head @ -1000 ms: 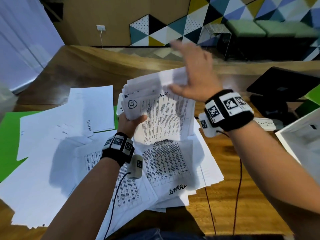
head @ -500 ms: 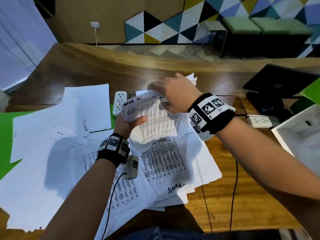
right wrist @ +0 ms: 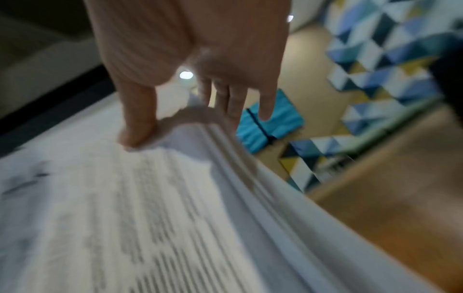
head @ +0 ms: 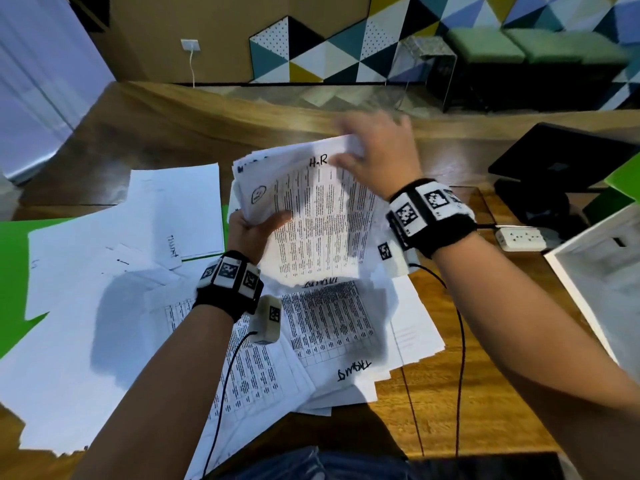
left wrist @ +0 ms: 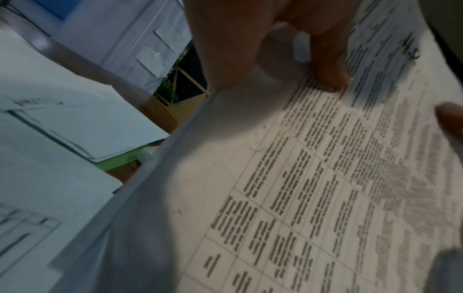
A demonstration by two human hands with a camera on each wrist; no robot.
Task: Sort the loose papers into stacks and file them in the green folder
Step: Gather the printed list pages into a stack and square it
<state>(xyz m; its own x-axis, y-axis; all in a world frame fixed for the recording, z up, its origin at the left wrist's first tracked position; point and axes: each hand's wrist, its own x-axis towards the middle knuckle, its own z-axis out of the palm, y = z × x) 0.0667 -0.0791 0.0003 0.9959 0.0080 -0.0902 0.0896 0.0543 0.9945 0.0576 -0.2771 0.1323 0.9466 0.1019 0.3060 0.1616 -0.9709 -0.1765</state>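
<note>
A sheaf of printed sheets [head: 311, 220] marked "H.R" hangs above the table. My left hand [head: 252, 226] grips its lower left corner, thumb on top; the thumb [left wrist: 328, 65] shows pressed on the print in the left wrist view. My right hand [head: 377, 157] pinches the sheaf's far right corner, thumb [right wrist: 136, 126] on the top page and fingers behind the fanned edges. More loose papers [head: 332, 327] lie spread under both hands, and blank-side sheets [head: 114, 258] cover most of the green folder [head: 10, 271] at the left.
A white power strip [head: 519, 237] and a black monitor stand [head: 540, 174] sit at the right. A white box [head: 602, 271] juts in from the right edge, with a green item [head: 623, 181] behind it. Thin cables [head: 457, 358] run across the wooden table [head: 485, 393].
The right hand went down onto the sheaf half a second ago and has now lifted its far corner again. The left hand has kept its grip on the sheaf.
</note>
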